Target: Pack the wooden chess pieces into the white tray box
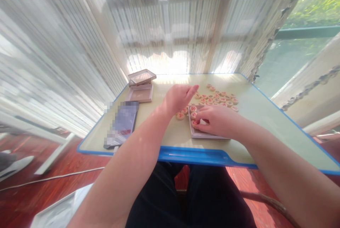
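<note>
My right hand [219, 120] reaches into a shallow box [208, 135], its thumb and forefinger pinched on a round Chinese chess piece [194, 123] with red lettering. Two more pieces [193, 112] lie above that one, along the box's left wall. Much of the box's inside is hidden by this hand. My left hand [178, 97] is held over the table left of the box, with stretched fingers pointing right; its palm side is hidden. Beneath and beside it are loose pieces [181, 116]. A larger spread of Chinese chess pieces [216, 99] lies behind the box.
On the table's left are an open shallow box [140, 93], a tilted box part [142, 76] behind it, and a dark, partly pixelated tablet-like device [123, 123]. A blue raised trough [193, 155] runs along the front edge of the table. Curtains [170, 26] hang behind.
</note>
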A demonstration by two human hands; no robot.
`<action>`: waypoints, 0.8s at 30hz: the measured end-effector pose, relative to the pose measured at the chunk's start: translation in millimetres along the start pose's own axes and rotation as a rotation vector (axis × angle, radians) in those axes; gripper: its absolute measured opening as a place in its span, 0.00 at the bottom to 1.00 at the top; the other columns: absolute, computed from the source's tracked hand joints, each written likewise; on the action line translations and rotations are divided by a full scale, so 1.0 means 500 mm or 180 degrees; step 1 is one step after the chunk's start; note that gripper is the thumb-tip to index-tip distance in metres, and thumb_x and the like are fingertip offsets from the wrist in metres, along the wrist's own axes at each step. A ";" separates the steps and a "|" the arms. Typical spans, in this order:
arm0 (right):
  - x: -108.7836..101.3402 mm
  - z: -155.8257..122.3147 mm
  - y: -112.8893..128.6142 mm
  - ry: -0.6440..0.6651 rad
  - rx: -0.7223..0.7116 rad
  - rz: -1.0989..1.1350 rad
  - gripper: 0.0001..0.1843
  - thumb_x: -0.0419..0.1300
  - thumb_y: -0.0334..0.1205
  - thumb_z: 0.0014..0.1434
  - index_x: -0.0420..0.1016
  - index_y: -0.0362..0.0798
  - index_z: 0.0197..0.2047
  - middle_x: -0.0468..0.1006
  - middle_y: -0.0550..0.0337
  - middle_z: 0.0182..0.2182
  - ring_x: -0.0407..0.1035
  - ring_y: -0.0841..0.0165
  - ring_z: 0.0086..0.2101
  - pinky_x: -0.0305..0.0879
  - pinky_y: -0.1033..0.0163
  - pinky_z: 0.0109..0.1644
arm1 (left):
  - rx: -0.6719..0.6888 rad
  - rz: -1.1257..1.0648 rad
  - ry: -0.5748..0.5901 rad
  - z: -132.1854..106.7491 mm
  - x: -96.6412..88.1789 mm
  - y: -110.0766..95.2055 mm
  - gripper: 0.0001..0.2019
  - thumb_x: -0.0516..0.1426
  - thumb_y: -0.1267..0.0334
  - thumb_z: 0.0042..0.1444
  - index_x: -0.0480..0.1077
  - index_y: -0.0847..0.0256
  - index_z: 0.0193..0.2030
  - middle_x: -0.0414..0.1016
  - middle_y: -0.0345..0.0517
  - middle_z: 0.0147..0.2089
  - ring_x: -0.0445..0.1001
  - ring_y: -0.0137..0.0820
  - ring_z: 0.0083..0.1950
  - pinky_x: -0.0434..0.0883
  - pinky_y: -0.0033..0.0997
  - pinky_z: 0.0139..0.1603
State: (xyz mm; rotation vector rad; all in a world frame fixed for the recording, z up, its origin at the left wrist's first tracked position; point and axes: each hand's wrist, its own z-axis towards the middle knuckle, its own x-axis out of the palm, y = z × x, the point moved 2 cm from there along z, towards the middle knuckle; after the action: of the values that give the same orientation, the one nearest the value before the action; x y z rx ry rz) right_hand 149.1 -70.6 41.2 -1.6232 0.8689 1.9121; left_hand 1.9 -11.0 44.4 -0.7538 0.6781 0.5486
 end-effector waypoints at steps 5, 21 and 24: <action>0.004 0.003 0.002 -0.0043 -0.0063 -0.0051 0.11 0.55 0.43 0.58 0.77 0.50 0.31 0.77 0.57 0.33 0.69 0.67 0.33 0.56 0.64 0.34 | -0.0051 -0.0012 0.0010 0.000 0.000 -0.001 0.32 0.38 0.42 0.63 0.70 0.62 0.23 0.70 0.46 0.21 0.71 0.31 0.29 0.59 0.29 0.28; 0.000 -0.002 -0.008 -0.0140 0.0033 0.0010 0.09 0.58 0.44 0.55 0.78 0.52 0.31 0.77 0.59 0.33 0.67 0.69 0.30 0.53 0.65 0.31 | 0.0042 0.0257 0.0054 0.001 0.001 0.002 0.28 0.41 0.49 0.64 0.65 0.63 0.19 0.69 0.44 0.21 0.65 0.26 0.24 0.54 0.29 0.26; -0.008 -0.004 -0.011 -0.0271 0.0167 0.0011 0.13 0.57 0.49 0.56 0.78 0.51 0.32 0.76 0.59 0.29 0.66 0.68 0.30 0.53 0.64 0.31 | -0.0067 0.0408 0.0000 0.002 -0.003 0.005 0.26 0.43 0.50 0.63 0.65 0.62 0.20 0.66 0.43 0.19 0.62 0.26 0.23 0.52 0.30 0.26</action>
State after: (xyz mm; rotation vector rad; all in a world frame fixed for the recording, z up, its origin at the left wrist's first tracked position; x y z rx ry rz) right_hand 155.0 -68.2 44.1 -1.4997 0.8802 1.9294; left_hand -0.6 -9.0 45.0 -0.7334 0.7248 0.6735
